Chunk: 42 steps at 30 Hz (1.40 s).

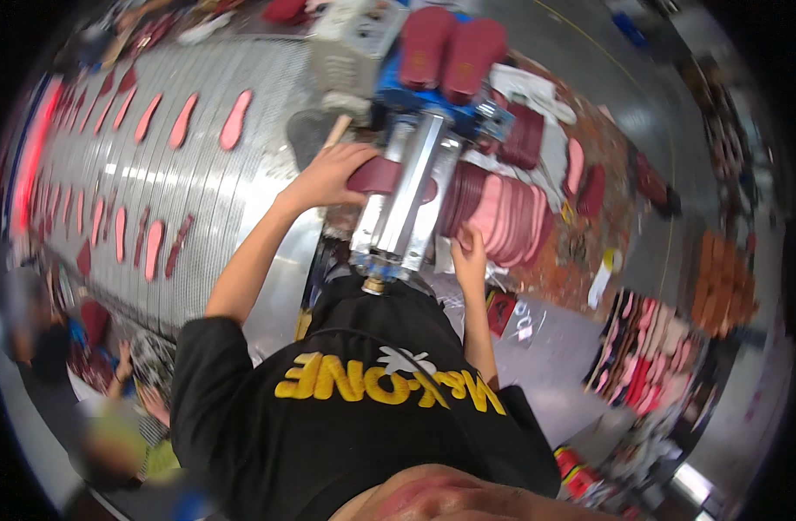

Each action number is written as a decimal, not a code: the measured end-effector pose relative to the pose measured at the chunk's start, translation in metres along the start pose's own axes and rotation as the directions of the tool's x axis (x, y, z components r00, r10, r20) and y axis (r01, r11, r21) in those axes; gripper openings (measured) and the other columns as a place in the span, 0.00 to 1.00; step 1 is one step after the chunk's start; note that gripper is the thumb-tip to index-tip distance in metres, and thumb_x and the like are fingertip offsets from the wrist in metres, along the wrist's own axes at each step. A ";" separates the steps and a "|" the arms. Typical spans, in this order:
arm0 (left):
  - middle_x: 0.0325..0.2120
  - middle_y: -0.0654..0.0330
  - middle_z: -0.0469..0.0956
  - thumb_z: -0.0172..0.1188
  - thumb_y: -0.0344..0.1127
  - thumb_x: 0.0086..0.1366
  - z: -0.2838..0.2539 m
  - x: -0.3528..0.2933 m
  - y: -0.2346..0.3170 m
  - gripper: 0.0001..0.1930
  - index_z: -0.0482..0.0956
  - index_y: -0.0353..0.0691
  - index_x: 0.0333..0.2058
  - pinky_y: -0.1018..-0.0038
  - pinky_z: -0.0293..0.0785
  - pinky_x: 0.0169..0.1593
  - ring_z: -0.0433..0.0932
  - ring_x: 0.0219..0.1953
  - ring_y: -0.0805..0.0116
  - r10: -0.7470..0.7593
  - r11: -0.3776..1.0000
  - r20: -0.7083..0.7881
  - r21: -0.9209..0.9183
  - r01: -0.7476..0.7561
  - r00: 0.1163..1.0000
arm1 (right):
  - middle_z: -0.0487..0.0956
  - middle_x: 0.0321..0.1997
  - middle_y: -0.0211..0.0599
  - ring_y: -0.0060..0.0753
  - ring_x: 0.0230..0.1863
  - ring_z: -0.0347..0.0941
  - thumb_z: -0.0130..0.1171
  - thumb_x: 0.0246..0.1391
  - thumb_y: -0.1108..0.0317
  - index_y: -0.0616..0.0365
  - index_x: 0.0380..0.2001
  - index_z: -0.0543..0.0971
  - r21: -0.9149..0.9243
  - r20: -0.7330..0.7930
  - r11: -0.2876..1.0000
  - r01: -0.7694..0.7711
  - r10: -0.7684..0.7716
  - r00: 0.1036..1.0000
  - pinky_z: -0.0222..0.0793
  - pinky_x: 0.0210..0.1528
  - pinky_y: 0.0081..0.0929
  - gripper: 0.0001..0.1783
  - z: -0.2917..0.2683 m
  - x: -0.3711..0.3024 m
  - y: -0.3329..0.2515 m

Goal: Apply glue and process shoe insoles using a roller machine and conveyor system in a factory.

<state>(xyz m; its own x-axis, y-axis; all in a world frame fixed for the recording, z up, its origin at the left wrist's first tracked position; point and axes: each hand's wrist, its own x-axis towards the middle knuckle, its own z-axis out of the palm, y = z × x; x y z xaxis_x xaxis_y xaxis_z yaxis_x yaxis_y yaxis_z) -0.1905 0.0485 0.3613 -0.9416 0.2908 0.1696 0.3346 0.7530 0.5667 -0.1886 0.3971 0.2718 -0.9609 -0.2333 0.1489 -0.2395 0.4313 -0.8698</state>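
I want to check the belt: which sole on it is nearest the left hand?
The pink sole at the upper row's right end; the other soles on the belt lie farther left, farther from the left hand.

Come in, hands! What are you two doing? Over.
Left hand: holding maroon sole. Metal rollers partly cover it. Right hand: at sole stack, grip unclear.

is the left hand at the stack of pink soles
No, the left hand is at a dark red piece; the right hand is by the pink stack.
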 end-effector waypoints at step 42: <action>0.36 0.59 0.74 0.51 0.40 0.64 0.157 -0.452 -0.193 0.11 0.71 0.39 0.39 0.68 0.72 0.44 0.73 0.39 0.65 -0.923 -0.224 0.343 -0.849 -0.478 -0.176 | 0.76 0.21 0.32 0.20 0.20 0.70 0.50 0.52 0.70 0.62 0.31 0.77 -0.556 0.609 0.809 -0.189 0.551 0.571 0.66 0.22 0.23 0.08 -0.085 0.065 -0.053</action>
<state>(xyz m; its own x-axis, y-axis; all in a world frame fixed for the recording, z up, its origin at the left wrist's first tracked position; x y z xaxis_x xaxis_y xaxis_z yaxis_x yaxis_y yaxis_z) 0.1765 -0.1355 0.0482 -0.1306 -0.5438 -0.8290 0.3440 -0.8091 0.4765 -0.2498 0.4328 0.3677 -0.5958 -0.4258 -0.6809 -0.0898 0.8779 -0.4704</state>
